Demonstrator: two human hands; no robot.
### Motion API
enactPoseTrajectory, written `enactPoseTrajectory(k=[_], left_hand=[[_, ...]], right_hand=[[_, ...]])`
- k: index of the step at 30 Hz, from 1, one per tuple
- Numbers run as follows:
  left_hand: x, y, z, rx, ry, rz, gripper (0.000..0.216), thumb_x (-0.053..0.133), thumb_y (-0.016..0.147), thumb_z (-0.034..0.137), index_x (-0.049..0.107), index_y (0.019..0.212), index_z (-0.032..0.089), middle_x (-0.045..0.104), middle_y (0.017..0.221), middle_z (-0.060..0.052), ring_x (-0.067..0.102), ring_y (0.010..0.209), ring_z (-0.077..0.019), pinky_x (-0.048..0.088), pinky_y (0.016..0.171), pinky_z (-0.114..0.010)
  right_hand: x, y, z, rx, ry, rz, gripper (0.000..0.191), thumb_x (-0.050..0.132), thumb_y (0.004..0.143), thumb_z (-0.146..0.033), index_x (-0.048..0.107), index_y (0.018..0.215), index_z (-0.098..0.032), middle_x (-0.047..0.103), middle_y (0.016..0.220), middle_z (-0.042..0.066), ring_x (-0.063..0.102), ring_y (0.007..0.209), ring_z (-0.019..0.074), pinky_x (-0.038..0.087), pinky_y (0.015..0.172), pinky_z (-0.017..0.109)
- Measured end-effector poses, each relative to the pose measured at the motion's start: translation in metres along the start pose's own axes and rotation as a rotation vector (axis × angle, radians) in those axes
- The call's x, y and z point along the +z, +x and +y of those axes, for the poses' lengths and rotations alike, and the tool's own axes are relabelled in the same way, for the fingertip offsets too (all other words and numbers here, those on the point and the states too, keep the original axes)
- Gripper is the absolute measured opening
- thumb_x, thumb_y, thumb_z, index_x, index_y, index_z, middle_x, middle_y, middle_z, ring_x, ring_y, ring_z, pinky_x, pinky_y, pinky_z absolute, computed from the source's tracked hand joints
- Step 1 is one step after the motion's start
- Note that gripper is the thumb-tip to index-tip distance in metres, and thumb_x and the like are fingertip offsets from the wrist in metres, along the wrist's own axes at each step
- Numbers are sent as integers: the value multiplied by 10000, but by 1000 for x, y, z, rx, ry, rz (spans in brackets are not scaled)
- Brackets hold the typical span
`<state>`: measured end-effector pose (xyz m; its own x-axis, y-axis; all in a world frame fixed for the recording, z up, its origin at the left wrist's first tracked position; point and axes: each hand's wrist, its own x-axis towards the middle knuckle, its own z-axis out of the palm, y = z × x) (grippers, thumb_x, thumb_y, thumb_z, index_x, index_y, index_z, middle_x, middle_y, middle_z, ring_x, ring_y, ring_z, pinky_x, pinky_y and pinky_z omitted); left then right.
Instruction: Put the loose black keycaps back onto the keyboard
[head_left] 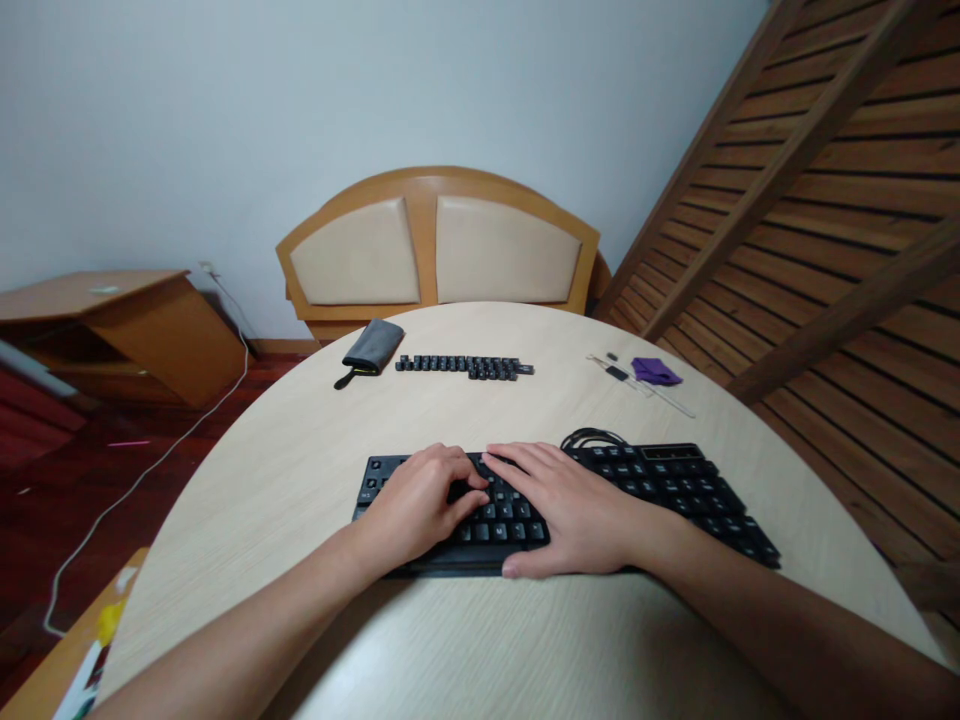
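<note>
A black computer keyboard [491, 533] lies near the front of the round table, partly covered by both hands. Bare key sockets [376, 466] show at its upper left, where keycaps are off. My left hand [424, 505] is over the left half, thumb and index finger bent together in a pinch at the upper rows; whatever is between the fingertips is too small to make out. Flat across the middle of the keyboard rests my right hand [574, 505], fingers stretched out and thumb at the front edge. Loose keycaps [465, 366] stand in rows farther back.
A grey pouch [373, 347] lies left of the loose keycaps. Toward the back right are a purple cloth [657, 371] and thin tools [667, 400]. The keyboard's coiled cable [592, 437] sits behind it. Beyond the table stands a padded headboard [510, 245].
</note>
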<state>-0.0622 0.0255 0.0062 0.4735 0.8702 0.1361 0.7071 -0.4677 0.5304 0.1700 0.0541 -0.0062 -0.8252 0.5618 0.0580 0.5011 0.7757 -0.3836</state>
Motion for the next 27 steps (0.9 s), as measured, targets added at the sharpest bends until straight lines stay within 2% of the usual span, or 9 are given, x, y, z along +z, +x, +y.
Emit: enactPoseTrajectory(k=[4,12,18,24,27], left_hand=[[-2,2,-5,3,-36,-37,18,691,898,221,701,886,229,726,973,-12,643,947,-231,486,863,-360],[1,0,-2,-13,55,-17,36,676,898,217,709,889,208,708,934,-41,630,935,-251,484,841,-380],[0,-1,-6,24,15,-21,68,653,925,245,714,942,218,710,962,-39,624,944,-233,472,856,-358],[-15,-3,-16,-27,34,-130,107,629,905,273,710,919,206,714,947,-42,635,918,-217,471,838,-332],[-27,-7,-21,-99,28,-176,141,642,881,330,721,910,217,729,943,-30,646,889,-203,471,812,-306]], right_hand=[[-1,0,-1,12,-30,-16,1077,626,740,-776,356,1537,-102,367,1571,201,342,1431,361,271,1189,510],[-2,1,-2,17,-22,-25,1086,631,735,-777,353,1538,-99,358,1576,206,339,1434,366,265,1193,516],[-8,-1,-4,18,3,-34,1076,658,743,-742,346,1539,-89,350,1584,204,324,1448,366,247,1204,522],[-23,-9,7,24,-7,-98,1128,672,720,-749,302,1561,-96,294,1618,176,259,1486,375,120,1245,515],[-23,-9,11,-10,-7,-78,1095,677,722,-737,323,1557,-123,341,1601,158,305,1465,372,133,1239,520]])
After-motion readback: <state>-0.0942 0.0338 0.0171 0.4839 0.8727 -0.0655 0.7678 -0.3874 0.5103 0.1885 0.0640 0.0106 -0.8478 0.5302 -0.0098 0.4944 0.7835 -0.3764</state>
